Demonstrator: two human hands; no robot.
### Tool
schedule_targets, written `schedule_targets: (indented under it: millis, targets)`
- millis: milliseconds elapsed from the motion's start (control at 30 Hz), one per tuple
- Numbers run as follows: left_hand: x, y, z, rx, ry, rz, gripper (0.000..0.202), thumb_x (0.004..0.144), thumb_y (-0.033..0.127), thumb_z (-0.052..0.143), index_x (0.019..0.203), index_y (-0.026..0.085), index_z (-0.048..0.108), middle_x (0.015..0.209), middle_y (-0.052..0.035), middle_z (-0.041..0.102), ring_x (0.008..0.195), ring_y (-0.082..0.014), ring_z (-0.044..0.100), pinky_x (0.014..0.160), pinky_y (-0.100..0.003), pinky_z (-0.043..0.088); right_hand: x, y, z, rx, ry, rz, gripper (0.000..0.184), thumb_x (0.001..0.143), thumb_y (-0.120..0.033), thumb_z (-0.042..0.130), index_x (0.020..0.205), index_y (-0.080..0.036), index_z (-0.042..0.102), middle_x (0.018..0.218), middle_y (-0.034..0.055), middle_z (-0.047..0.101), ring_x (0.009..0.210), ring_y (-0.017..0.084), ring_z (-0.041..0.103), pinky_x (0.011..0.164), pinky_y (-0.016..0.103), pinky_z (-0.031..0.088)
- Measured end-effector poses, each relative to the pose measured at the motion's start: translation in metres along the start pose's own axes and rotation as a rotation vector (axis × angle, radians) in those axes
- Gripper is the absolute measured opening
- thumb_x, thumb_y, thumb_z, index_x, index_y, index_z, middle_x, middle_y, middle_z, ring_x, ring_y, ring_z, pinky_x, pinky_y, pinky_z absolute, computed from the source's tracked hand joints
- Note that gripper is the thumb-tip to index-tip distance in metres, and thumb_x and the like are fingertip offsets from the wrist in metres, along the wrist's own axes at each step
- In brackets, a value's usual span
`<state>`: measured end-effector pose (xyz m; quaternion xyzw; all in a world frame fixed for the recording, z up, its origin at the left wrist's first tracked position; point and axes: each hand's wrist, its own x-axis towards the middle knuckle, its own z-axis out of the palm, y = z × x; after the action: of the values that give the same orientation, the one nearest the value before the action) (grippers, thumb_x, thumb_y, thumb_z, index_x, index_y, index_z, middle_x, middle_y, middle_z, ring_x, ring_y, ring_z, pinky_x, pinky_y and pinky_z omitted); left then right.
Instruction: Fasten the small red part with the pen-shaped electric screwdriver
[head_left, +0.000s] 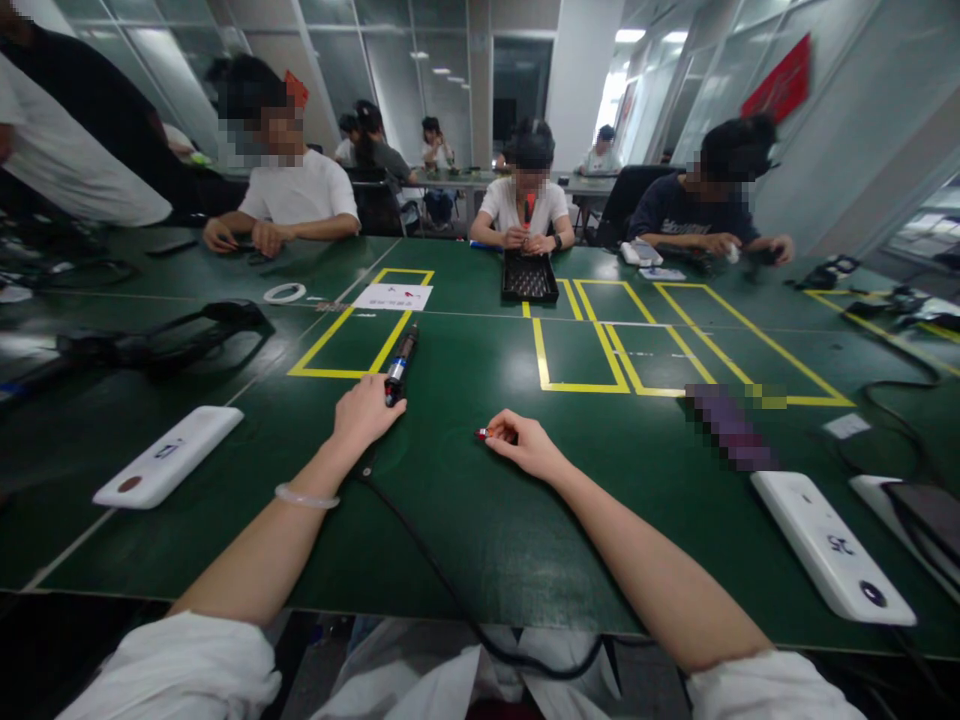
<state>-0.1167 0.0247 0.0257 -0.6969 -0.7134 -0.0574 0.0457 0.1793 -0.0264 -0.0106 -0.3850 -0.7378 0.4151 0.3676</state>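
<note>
My left hand [364,412] is closed around the rear part of a slim electric screwdriver [403,362], black and silver with a blue band. The tool lies low over the green table, its narrow end pointing away from me. A black cable [409,540] runs from beneath this hand toward the table's front edge. To the right, my right hand [529,447] pinches a small red piece [481,435] between thumb and fingers, close above the tabletop. Its exact kind is too small to make out, and the fingers hide part of it.
White power banks [169,457] [832,547] lie at both sides. Yellow tape outlines [585,387] mark the green table [465,540]. Across from me a person [525,200] works over a black compartment tray [529,278]. A paper sheet [391,297] and white ring [284,293] lie ahead-left.
</note>
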Motion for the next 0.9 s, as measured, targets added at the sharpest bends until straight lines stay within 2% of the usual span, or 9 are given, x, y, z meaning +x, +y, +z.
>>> schedule_targets:
  millis: [233, 400, 633, 900]
  targets:
    - [-0.03, 0.056, 0.001, -0.056, 0.035, 0.278, 0.054, 0.084, 0.049, 0.054, 0.127, 0.016, 0.049, 0.119, -0.0137, 0.058, 0.098, -0.0296, 0.061, 0.08, -0.038, 0.048, 0.0, 0.0, 0.0, -0.112, 0.037, -0.028, 0.012, 0.084, -0.028, 0.062, 0.092, -0.018, 0.058, 0.075, -0.0006, 0.061, 0.068, 0.012, 0.057, 0.066, 0.025, 0.044]
    - [-0.05, 0.081, 0.004, -0.131, 0.065, 0.435, 0.056, 0.084, 0.046, 0.058, 0.13, 0.017, 0.045, 0.122, -0.0135, 0.057, 0.103, -0.0282, 0.06, 0.083, -0.037, 0.047, 0.001, 0.0, 0.001, -0.183, 0.059, -0.045, 0.01, 0.085, -0.025, 0.062, 0.091, -0.019, 0.057, 0.076, -0.0004, 0.061, 0.067, 0.013, 0.056, 0.066, 0.025, 0.043]
    - [-0.064, 0.095, 0.002, -0.181, 0.055, 0.517, 0.058, 0.082, 0.04, 0.061, 0.132, 0.02, 0.042, 0.123, -0.0123, 0.056, 0.101, -0.0267, 0.06, 0.085, -0.037, 0.047, 0.004, 0.003, 0.004, -0.44, 0.043, -0.05, 0.011, 0.082, -0.021, 0.067, 0.082, -0.02, 0.056, 0.071, -0.0006, 0.06, 0.069, 0.016, 0.052, 0.067, 0.027, 0.036]
    - [-0.065, 0.096, 0.0, -0.204, 0.049, 0.535, 0.056, 0.082, 0.04, 0.061, 0.131, 0.021, 0.042, 0.123, -0.0122, 0.055, 0.103, -0.0275, 0.059, 0.086, -0.039, 0.046, 0.007, 0.005, 0.007, -0.411, 0.045, -0.044, 0.017, 0.079, -0.019, 0.069, 0.087, -0.021, 0.054, 0.071, -0.0017, 0.059, 0.069, 0.016, 0.051, 0.065, 0.026, 0.037]
